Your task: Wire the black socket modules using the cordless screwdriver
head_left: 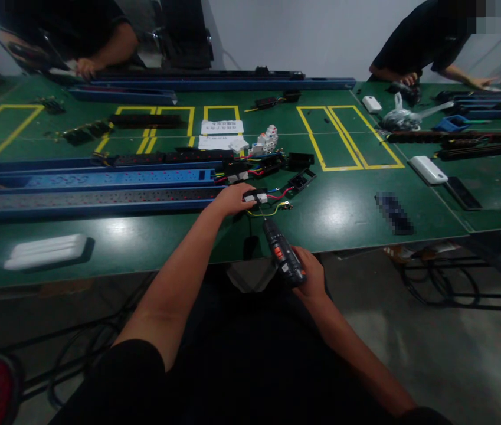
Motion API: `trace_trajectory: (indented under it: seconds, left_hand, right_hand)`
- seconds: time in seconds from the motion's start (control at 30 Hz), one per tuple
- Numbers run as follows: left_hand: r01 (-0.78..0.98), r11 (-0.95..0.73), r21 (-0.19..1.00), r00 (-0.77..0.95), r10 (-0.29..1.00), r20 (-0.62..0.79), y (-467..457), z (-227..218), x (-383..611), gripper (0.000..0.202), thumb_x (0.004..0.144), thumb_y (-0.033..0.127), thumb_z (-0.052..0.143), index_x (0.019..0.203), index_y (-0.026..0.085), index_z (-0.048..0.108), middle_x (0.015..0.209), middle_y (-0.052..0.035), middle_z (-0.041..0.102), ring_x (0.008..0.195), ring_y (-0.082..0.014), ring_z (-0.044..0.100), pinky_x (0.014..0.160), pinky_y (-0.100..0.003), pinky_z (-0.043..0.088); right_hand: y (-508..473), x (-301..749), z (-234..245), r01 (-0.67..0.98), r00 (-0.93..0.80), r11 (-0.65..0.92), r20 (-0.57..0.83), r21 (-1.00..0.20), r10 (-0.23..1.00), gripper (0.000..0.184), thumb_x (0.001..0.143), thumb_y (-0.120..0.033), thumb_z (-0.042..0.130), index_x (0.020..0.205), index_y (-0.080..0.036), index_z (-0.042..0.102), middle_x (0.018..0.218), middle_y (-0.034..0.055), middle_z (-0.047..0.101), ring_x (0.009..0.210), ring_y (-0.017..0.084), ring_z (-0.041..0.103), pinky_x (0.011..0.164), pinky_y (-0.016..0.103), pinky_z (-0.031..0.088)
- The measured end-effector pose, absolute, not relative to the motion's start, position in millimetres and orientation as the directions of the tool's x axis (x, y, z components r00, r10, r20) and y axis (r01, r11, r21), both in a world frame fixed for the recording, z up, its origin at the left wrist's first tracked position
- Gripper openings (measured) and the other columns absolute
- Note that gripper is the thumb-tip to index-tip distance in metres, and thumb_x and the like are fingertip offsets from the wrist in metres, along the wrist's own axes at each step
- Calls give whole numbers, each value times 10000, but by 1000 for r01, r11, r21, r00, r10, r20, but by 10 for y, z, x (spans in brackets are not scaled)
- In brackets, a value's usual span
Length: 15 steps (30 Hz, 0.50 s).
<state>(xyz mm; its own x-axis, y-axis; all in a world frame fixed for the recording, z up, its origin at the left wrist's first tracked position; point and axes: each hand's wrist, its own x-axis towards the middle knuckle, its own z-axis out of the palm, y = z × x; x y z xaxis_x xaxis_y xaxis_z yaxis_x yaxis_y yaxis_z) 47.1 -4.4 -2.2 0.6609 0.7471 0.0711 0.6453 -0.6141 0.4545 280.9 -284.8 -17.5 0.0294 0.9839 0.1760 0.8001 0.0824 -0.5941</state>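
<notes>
Drill aimed at a white connector near the table's front edge.
The right hand curls its fingers around the drill, bit contact unclear; the left hand's fingers pinch the connector, seemingly to steady it, beside the blue rails' ends. Bare tabletop rightward leaves moving room; yellow outlines lie toward the far edge.

Black top, looks plain, matte. Short sleeves: left sleeve ends in a loose, wide hem around the elbow; right sleeve only just in frame, also black. Both forearms bare, left hand and right hand too. Dark cloth below the surface's near edge; can't tell top from trousers.
</notes>
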Motion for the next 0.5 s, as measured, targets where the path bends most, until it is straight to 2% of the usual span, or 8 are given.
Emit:
trace_trajectory:
  seconds: [0.33, 0.5]
  left_hand:
    - [652, -636, 414, 670, 738, 78, -82, -56, 493, 551, 875, 484, 680, 1373, 250, 658, 1394, -108, 695, 1296, -320, 655, 1104, -441, 515]
    - [701, -588, 404, 618, 783, 69, -145, -11, 548, 561, 850, 565, 726, 1319, 271, 637, 1346, -96, 706, 1212, -317, 684, 1027, -437, 543]
  right_hand:
    - [-3116, 3145, -308, 668, 176, 68, 247, -741, 953, 376, 841, -282, 689, 1210, -206, 697, 1155, 101, 776, 1059, 276, 746, 943, 420, 579]
    - [-3168, 3377, -359, 659, 319, -43, 228, -751, 920, 353, 902, -380, 726, 1209, -207, 714, 1133, 96, 793, 1014, 264, 760, 919, 405, 583]
